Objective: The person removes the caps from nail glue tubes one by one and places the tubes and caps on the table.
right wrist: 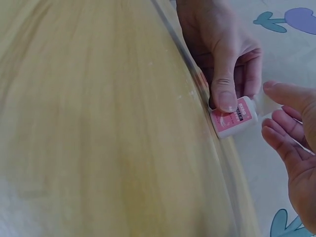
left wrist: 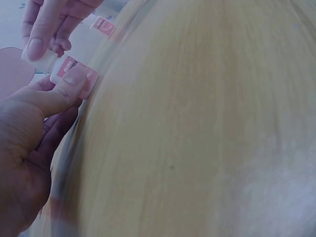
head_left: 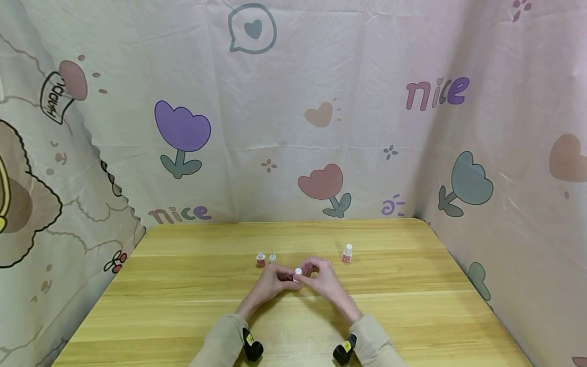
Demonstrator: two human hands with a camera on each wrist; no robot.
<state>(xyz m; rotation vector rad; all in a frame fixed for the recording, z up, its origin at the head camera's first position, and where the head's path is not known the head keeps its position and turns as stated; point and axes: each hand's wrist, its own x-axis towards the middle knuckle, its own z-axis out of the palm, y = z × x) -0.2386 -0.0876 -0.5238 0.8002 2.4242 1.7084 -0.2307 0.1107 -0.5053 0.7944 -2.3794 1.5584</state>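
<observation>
2 beige sleeves (head_left: 221, 340) stretch forward, the left hand (head_left: 271, 283) gripping a pink-labelled bottle (right wrist: 235, 122), the right hand (head_left: 323, 278) pinching its cap (left wrist: 45, 62).

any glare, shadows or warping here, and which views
Head: soft shadows on the tabletop near the left hand and right hand, a shaded fold toward the right of the backdrop; left wrist: pale glare at lower right, tabletop edge bowed; right wrist: fainter glare at lower left, small print on the bottle unreadable.
</observation>
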